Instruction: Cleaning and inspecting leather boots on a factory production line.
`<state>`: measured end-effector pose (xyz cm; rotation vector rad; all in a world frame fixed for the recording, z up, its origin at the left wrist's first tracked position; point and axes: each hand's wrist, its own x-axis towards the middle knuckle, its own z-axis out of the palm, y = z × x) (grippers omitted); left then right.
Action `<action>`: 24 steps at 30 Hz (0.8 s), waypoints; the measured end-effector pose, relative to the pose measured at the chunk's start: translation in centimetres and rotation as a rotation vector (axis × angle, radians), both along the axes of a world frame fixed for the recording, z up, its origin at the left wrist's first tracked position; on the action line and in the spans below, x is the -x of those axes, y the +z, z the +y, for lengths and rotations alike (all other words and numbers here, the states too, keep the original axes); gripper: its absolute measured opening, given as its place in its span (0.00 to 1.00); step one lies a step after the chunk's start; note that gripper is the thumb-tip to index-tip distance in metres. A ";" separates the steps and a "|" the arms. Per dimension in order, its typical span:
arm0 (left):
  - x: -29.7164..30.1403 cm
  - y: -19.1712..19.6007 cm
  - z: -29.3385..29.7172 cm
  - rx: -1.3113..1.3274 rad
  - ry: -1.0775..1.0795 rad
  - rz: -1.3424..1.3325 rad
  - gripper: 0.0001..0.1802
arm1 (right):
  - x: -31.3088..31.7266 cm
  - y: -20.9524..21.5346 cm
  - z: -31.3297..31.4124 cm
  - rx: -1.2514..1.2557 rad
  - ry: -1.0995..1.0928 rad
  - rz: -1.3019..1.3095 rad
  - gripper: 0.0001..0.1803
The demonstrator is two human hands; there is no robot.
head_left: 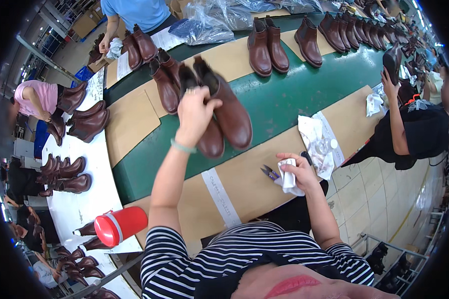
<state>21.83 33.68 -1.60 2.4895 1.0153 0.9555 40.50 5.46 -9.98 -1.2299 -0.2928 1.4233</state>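
My left hand (194, 110) is closed on the upper edges of a pair of brown Chelsea boots (233, 117), held over the green table (147, 172) with their toes pointing toward me. Its fingers hide part of the boot tops. My right hand (303, 172) grips a folded white cloth (287, 178) above the near cardboard strip. Just left of that cloth lie small thread snips (270, 173) with purple handles. Another pair of brown boots (163, 89) stands right behind the held pair.
Brown boots (261, 52) line the table's far side. White cloths (312, 132) and a clear bottle (324, 146) lie right of my right hand. A red container (120, 225) stands at lower left. A co-worker (406, 124) lifts a boot at right; others work at left and far side.
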 end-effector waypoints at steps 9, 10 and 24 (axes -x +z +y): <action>9.3 -7.4 -23.1 0.200 0.252 0.015 0.12 | 3.0 -2.9 -2.5 -0.007 0.048 -0.179 0.19; 9.7 -7.7 -24.7 0.060 0.280 0.036 0.12 | 3.7 -2.7 -2.5 -0.022 0.039 -0.200 0.18; 14.8 -7.6 -11.4 0.247 0.167 -0.278 0.26 | 11.7 2.6 10.4 -0.261 0.221 -0.550 0.11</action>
